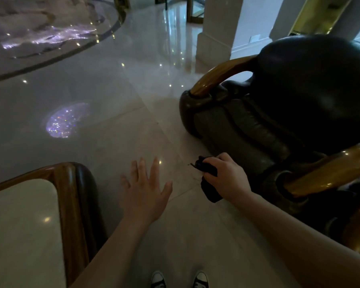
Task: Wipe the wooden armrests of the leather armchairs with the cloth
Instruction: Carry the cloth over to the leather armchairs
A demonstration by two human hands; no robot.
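Right hand grip bunches dark cloth near armchair; left hand spread.

armchair cut off at right edge, cloth partly hidden in right hand

Glossy marble floor with light reflections, white pillar beyond, wood-edged tabletop left of it

Both bare forearms reach forward. The left hand is flat, palm down, fingers spread and empty. The right hand is curled into a fist (a dark cloth bunched inside), wrist slightly bent.
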